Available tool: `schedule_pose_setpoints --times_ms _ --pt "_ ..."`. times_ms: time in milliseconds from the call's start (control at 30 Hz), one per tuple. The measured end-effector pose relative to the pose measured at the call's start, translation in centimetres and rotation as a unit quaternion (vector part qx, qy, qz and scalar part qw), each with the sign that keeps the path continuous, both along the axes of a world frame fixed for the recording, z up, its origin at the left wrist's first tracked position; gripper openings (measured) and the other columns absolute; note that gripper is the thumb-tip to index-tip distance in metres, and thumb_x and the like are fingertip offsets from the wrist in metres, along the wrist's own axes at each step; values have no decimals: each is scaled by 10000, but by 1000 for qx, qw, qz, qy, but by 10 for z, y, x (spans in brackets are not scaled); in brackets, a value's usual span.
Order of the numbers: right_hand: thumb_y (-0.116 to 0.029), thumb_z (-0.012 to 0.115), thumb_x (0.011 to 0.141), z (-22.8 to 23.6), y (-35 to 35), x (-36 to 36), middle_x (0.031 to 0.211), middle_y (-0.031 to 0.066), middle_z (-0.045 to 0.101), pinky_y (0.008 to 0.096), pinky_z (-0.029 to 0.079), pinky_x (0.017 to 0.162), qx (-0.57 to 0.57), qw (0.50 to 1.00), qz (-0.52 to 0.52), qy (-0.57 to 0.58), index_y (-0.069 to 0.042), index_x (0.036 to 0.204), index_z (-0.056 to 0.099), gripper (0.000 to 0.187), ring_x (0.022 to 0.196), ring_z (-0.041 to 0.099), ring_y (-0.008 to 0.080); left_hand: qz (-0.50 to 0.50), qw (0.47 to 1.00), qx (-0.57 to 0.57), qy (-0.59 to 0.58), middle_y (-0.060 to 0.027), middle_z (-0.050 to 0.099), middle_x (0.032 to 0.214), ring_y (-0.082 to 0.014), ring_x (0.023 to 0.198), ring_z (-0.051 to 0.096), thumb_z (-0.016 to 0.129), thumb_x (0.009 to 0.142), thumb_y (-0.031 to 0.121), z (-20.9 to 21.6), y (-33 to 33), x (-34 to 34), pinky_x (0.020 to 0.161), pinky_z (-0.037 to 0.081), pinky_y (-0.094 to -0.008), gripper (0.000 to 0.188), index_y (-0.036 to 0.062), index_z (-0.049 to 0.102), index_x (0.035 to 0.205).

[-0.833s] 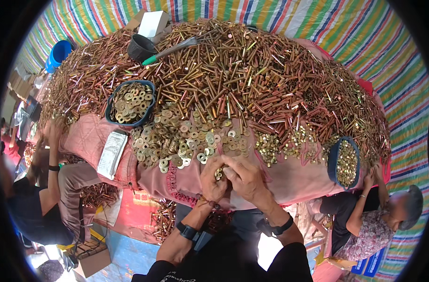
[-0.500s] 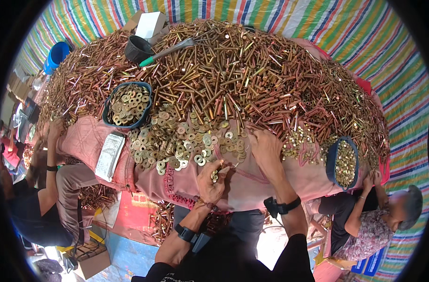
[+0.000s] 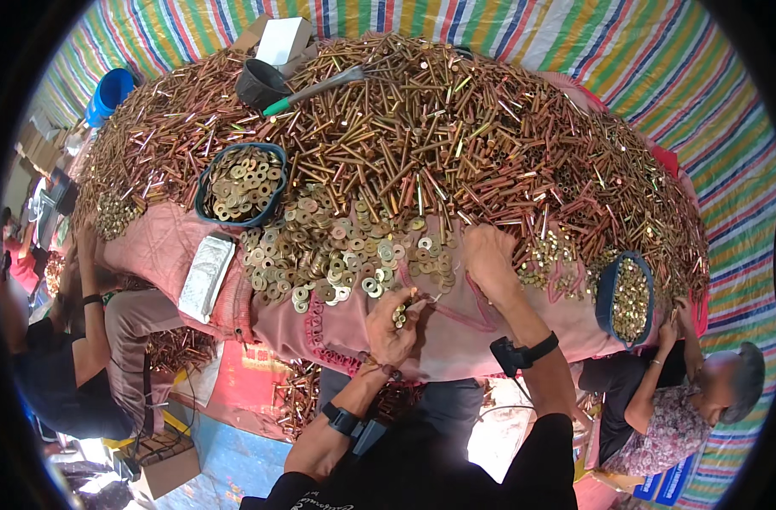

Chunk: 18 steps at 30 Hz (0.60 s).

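Note:
My left hand [image 3: 390, 327] is closed around several short brass-coloured bolts [image 3: 399, 316], their ends showing between the fingers. One of them sticks out toward the right, over the pink cloth [image 3: 456, 344]. My right hand [image 3: 488, 253] is at the near edge of a big heap of similar bolts [image 3: 490, 136]. Its fingers are curled downward, and what they grip, if anything, is hidden. Loose flat washers [image 3: 320, 255] lie left of my right hand and just beyond my left. Small nuts [image 3: 551, 255] are scattered to the right of my right hand.
A blue tub of washers [image 3: 279, 200] stands at left, a blue tub of nuts [image 3: 605, 299] at right. A silvery packet [image 3: 206, 276] lies on the cloth. Behind are a dark cup [image 3: 259, 83] and a green-handled hand fork [image 3: 277, 106]. Co-workers sit at both ends.
My right hand has shifted slightly right along the heap's edge, its fingers more curled under. My left hand stays closed on the bolts, nearly in place. The whole view has moved a little.

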State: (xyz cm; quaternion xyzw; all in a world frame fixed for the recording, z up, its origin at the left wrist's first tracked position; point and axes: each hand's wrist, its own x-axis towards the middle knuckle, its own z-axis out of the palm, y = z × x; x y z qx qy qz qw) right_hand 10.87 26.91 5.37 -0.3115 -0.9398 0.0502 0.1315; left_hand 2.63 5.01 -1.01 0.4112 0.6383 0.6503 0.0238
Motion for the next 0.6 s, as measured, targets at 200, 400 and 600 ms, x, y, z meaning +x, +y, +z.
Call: schedule_pose_setpoints --times_ms 200,400,600 --pt "-128 644 912 -2 12 1 918 257 685 603 485 762 -24 1000 7 -10 13 891 677 147 884 681 477 -2 1000 -15 -14 -134 721 950 -290 850 719 756 987 174 -2 0 1 775 564 -369 281 22 712 1219" --pt "-138 705 910 -2 10 0 920 240 698 549 539 767 -23 999 25 11 33 939 693 174 852 696 455 -3 1000 -12 0 -134 718 947 -285 834 721 768 991 160 0 -1 0 763 566 -364 273 19 710 1218" --pt "-129 746 963 16 -26 24 938 167 729 380 576 704 -308 936 53 158 41 1129 746 237 760 723 248 -23 999 -21 -42 -128 743 992 -253 876 737 779 985 126 0 -1 2 784 573 -343 260 3 717 1206"
